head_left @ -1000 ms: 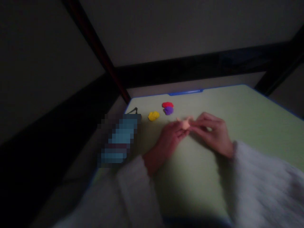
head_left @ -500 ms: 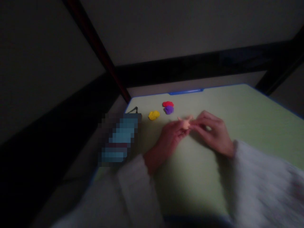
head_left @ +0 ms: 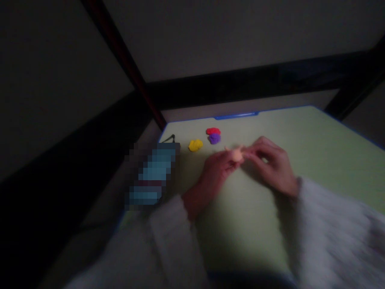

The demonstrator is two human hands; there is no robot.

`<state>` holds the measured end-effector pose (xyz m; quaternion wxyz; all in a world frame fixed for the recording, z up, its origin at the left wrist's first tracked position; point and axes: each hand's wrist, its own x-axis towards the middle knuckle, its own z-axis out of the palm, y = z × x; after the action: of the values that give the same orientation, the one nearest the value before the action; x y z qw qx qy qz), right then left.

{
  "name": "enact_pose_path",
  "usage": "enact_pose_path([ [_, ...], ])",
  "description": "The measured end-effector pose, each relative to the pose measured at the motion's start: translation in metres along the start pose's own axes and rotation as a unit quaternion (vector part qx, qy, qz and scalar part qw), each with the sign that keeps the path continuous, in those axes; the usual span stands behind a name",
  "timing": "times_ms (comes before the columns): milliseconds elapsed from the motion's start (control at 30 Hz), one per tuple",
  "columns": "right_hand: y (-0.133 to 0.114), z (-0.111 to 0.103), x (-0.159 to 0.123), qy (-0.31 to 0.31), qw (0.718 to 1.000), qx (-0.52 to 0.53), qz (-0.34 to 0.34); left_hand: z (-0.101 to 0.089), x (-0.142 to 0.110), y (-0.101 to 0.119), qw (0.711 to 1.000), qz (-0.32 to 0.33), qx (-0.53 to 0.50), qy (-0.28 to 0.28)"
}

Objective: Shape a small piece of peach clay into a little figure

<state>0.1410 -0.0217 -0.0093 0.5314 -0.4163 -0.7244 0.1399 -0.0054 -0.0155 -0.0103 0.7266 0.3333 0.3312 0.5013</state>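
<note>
Clay (head_left: 237, 156): prongs (head_left: 227, 149) toward surface's (head_left: 327, 160) far edge; long axis unclear
Left hand (head_left: 215, 169): grasping clay
Right hand (head_left: 272, 164): pinching its right side
Room: wide toward right edge

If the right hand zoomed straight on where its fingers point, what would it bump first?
The peach lump, whose edge the right hand seems to be pinching. The left hand, holding the lump, probably comes next; blur makes depth unclear.

Over your worktop (head_left: 319, 160), a small piece (head_left: 237, 155) sits between your left grip (head_left: 214, 170) and right grip (head_left: 273, 165). Beyond them lies a lone lump (head_left: 195, 145); to its right, a front lump (head_left: 215, 139) with a rear lump (head_left: 213, 131) just behind. A blurred-out object (head_left: 156, 168) lies at your left.
</note>
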Motion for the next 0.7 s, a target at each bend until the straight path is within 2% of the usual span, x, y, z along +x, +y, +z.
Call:
enact_pose_path([
  [367,0.0058,-0.0022,0.0013,0.029,0.999,0.023,0.035,0.001,-0.0011,0.0024,1.0,-0.001,-0.019,0.012],
  [533,0.0024,-0.0021,0.0032,-0.002,0.998,0.035,0.047,-0.0017,0.0013,0.0005,0.999,0.003,-0.031,0.018],
  [700,0.0067,-0.0006,0.0025,0.005,0.992,0.084,0.091,-0.0003,-0.0003,0.0008,1.0,0.006,-0.023,0.014],
])
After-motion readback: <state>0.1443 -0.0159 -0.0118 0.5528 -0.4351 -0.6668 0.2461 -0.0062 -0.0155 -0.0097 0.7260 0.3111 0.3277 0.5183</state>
